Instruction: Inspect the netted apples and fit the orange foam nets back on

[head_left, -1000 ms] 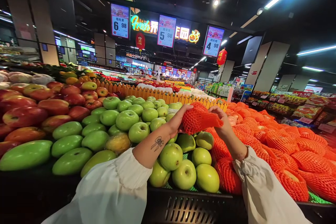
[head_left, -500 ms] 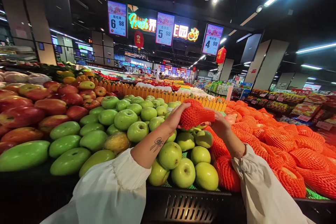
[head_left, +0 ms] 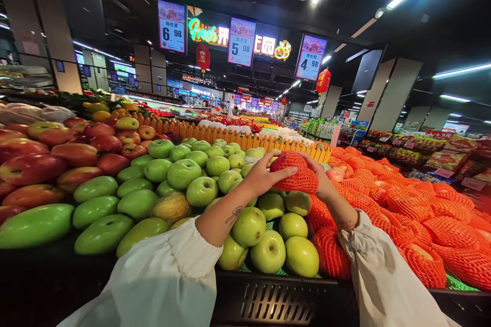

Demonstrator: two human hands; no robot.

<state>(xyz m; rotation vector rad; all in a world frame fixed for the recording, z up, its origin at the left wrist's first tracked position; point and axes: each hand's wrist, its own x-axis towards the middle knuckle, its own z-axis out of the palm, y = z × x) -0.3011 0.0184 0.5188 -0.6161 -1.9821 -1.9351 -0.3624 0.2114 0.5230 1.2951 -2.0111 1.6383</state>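
Between my hands, above the green apples (head_left: 249, 226), is an apple in a red foam net (head_left: 297, 176). A patch of dark red skin shows at its left end, where the net is open. My left hand (head_left: 264, 173) grips that end, the thumb lying across the front of the net. Curved round the right end, my right hand (head_left: 321, 179) has its fingers mostly hidden behind the fruit. More net-wrapped fruit (head_left: 408, 204) is heaped to the right of my right wrist.
Red apples (head_left: 74, 156) are piled on the left, with large green fruits along the front. A black slotted crate edge (head_left: 276, 301) runs in front of me. Behind the apples stands a low orange picket fence (head_left: 215, 135). Price screens (head_left: 241, 43) hang overhead.
The net's narrow right end no longer sticks out; the fruit looks rounder. My left thumb has come across its front, and my right hand has moved up round the right end.
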